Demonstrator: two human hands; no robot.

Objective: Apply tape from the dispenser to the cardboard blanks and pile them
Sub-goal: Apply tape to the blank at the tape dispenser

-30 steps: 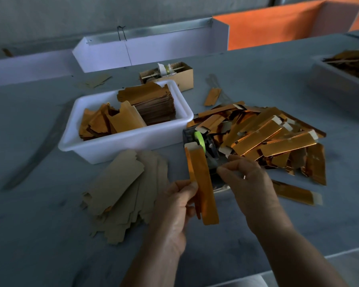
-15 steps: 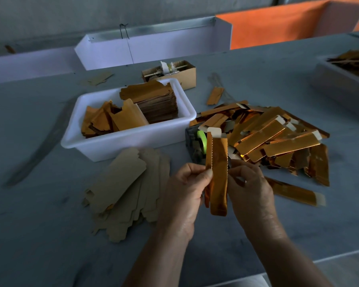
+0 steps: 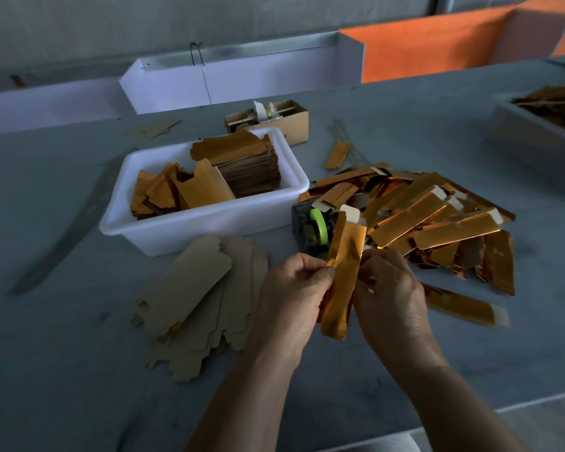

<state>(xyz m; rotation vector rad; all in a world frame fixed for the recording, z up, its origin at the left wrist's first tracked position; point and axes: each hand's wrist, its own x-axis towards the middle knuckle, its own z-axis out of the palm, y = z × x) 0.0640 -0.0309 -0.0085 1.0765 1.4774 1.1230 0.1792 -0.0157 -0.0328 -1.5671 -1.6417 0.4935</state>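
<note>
I hold a folded gold cardboard blank [image 3: 343,272] upright between both hands, above the table. My left hand [image 3: 291,295] pinches its left edge near the middle. My right hand [image 3: 388,288] grips its right edge with curled fingers. Just behind the blank stands the tape dispenser [image 3: 313,230] with a green roll. A heap of folded gold blanks [image 3: 437,223] lies to the right of the dispenser. Flat unfolded brown blanks [image 3: 196,295] lie fanned out on the table to my left.
A white plastic tub [image 3: 206,223] with more gold blanks stands behind the flat blanks. A small cardboard box [image 3: 271,119] sits further back. Another grey bin [image 3: 535,135] is at the far right. The table's front edge [image 3: 470,415] runs under my right forearm.
My right hand left the dispenser and came onto the blank's right edge. The blank moved right and rose slightly, and both hands now hold it together.
</note>
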